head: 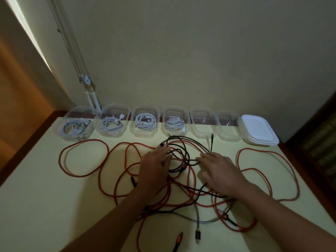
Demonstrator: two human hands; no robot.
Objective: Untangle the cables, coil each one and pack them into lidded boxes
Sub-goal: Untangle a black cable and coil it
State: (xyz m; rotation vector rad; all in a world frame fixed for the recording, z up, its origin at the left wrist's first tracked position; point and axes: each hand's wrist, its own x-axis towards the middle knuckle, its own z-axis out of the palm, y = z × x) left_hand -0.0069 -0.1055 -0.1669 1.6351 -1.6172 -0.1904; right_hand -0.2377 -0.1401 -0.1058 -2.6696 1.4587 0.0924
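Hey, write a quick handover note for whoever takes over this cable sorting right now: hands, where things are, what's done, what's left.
Left hand and right hand: both open, fingers resting on the tangle of red, black and grey cables; neither plainly grips anything.
Done: the four left boxes each hold coiled white cables.
The two right boxes are empty; the lids sit stacked at the row's right end.
Left: untangle, coil and pack the rest, then lid all six.

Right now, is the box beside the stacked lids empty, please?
Empty: through the clear box only its bare bottom shows, nothing coiled inside.
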